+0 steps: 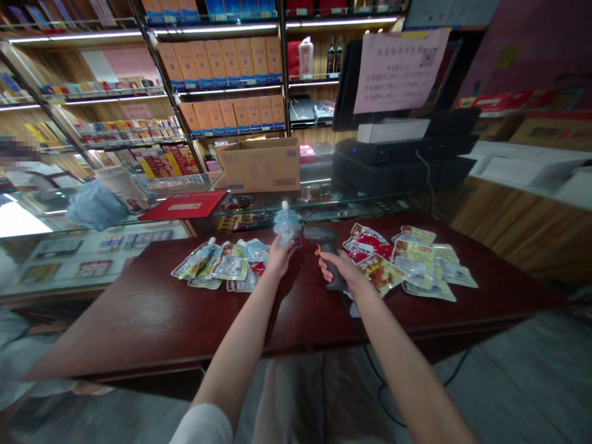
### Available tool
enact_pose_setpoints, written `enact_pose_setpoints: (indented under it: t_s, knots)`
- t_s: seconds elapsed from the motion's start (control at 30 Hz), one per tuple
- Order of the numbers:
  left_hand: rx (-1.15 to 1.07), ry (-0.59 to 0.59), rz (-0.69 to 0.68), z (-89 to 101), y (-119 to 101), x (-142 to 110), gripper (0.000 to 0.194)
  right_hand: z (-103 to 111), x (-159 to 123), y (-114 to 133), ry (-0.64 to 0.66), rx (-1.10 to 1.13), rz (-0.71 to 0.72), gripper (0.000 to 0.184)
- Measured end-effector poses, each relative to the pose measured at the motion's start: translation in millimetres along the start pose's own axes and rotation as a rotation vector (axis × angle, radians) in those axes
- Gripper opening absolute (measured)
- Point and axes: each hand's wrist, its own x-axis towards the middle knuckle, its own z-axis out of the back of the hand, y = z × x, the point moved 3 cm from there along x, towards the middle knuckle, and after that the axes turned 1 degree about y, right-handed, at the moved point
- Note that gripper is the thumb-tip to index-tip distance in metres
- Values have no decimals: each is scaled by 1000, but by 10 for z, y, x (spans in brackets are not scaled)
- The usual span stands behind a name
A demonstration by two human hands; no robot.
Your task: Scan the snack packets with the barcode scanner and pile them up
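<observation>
My left hand [279, 258] is closed round the bottom of a pale blue spouted pouch [287, 226] and holds it upright above the dark red counter [152, 308]. My right hand [340, 269] grips the handle of a grey barcode scanner [324, 242], whose head points left at the pouch from a few centimetres away. A pile of similar blue and white pouches [222, 264] lies just left of my left hand. Red and pale snack packets [407, 262] are spread to the right of the scanner.
A cardboard box [261, 163] and a red folder [185, 205] rest on the glass display case behind the counter. A black till with a printer and a paper notice [400, 71] stands at the back right. Stocked shelves line the rear wall. A person sits at far left.
</observation>
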Motion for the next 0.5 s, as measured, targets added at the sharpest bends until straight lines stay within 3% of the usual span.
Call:
enact_pose_setpoints:
  t_s: [0.13, 0.33, 0.5]
  knots:
    - [142, -40, -54, 16, -26, 3, 38, -2, -6, 21, 5, 48, 14, 46]
    - [687, -141, -261, 104, -314, -31, 17, 16, -11, 41, 6, 82, 44, 42]
    - [1011, -256, -193, 287, -631, -103, 18, 30, -7, 26, 5, 87, 58, 41]
